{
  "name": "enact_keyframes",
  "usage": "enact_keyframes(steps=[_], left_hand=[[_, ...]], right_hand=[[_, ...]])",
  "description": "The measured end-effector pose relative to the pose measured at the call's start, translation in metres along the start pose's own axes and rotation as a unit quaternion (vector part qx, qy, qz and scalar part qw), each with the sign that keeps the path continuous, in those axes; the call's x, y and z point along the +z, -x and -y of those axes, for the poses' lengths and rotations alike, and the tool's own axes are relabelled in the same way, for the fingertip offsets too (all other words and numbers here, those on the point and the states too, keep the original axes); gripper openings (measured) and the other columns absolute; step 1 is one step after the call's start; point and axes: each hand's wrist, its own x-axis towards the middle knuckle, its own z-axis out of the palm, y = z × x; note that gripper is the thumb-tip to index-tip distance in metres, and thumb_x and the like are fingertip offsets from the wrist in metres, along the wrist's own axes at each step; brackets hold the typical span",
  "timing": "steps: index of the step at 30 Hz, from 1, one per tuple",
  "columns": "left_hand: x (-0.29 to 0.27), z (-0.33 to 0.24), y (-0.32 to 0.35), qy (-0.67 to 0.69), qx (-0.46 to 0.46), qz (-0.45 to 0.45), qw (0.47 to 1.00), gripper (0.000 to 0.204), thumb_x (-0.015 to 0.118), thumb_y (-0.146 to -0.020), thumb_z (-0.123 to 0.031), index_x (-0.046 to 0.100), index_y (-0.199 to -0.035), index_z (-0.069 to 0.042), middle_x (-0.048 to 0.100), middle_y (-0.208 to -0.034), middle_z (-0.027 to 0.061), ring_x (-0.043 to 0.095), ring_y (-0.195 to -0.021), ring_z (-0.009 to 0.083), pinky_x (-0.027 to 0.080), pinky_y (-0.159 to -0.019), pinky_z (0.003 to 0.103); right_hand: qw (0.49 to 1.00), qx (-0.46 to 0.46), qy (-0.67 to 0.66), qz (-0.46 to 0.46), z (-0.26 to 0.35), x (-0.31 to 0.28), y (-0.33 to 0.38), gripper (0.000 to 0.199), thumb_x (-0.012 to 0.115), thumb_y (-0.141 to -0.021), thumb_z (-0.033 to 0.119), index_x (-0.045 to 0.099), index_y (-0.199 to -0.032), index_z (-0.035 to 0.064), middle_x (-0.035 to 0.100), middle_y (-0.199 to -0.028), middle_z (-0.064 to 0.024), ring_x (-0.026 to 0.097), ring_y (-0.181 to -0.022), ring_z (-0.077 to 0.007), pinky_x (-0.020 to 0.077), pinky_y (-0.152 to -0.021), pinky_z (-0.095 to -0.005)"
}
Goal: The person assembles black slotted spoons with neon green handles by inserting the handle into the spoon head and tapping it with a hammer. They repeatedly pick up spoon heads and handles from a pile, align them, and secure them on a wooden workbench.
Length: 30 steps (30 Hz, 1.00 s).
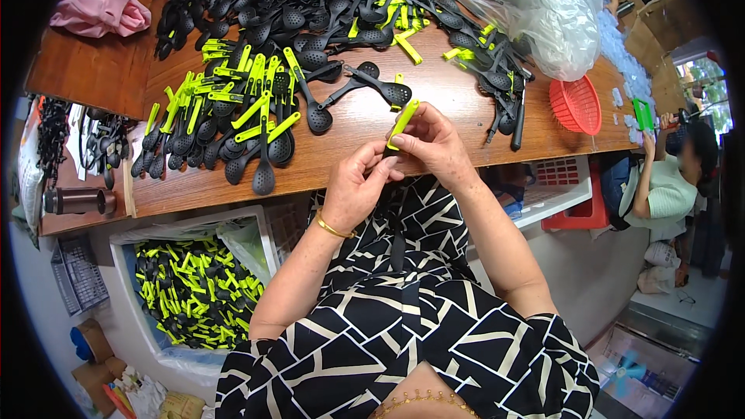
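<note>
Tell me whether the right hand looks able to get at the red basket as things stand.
Likely yes, though the right hand is occupied, pinching a lime-green handle. The red basket sits farther right on the table; only low-lying black utensils appear to lie between.

Lime-green-and-black plastic utensil (404,123), above near edge of brown wooden tabletop (466,118): left hand (352,186) partly hides black section | black perforated plastic spoons (272,1), far edge: pile cut off | clear plastic bag (547,23): top cut off
</note>
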Motion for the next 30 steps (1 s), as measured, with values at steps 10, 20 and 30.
enact_keyframes(steps=[10,20,30], left_hand=[[-0.032,-0.010,0.020,0.341,-0.147,0.262,0.891,0.033,0.059,-0.106,-0.021,0.056,-0.134,-0.004,0.071,-0.104,0.0102,0.069,-0.084,0.0130,0.056,-0.074,0.025],[-0.030,0.022,-0.023,0.209,-0.111,-0.097,0.967,0.022,0.057,-0.106,-0.010,0.056,-0.126,-0.001,0.070,-0.111,0.0143,0.073,-0.097,0.0200,0.063,-0.082,0.031],[-0.032,0.020,-0.022,0.202,-0.110,-0.099,0.968,0.027,0.060,-0.102,-0.004,0.054,-0.128,0.000,0.070,-0.115,0.0167,0.073,-0.103,0.0235,0.063,-0.088,0.033]], right_hand=[[0.967,-0.037,0.041,0.247,0.026,0.001,0.008,0.039,0.080,-0.086,0.001,0.061,-0.120,0.0040,0.069,-0.102,-0.0033,0.066,-0.101,-0.0129,0.0506,-0.097,-0.0332],[0.851,-0.148,0.491,-0.115,0.028,-0.069,-0.114,0.026,0.069,-0.095,0.013,0.073,-0.120,0.0091,0.072,-0.120,-0.0084,0.067,-0.111,-0.0270,0.0517,-0.097,-0.0368],[0.605,-0.181,0.768,-0.106,0.027,-0.091,-0.161,0.021,0.064,-0.091,0.017,0.075,-0.108,0.0155,0.068,-0.123,-0.0080,0.061,-0.120,-0.0318,0.0507,-0.096,-0.0446]])
